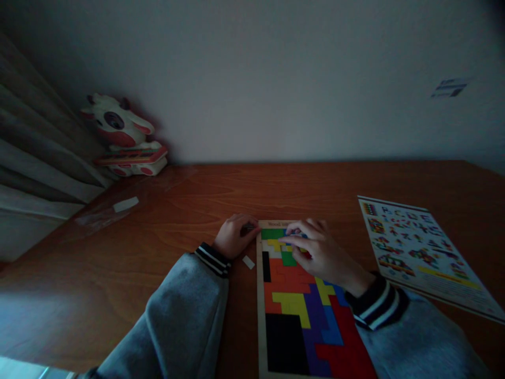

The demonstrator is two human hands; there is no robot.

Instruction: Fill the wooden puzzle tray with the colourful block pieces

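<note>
At lower centre of the frame, I'm touching the puzzle board [261,316] with my left hand [235,237] and probably adjusting upper pieces [289,259] with my right hand [325,256], dimness hiding whether either is grasping, precise alignment being needed next

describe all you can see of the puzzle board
The puzzle board lies flat on the table, with a pale, wood-looking frame and partly hidden lettering along its far edge. Angular red, orange, yellow, green, blue and purple pieces cover much of it; the dark patches could be gaps or black pieces. The left hand seems to touch its far left corner; the right hand is over its far part, contact unclear.
</note>
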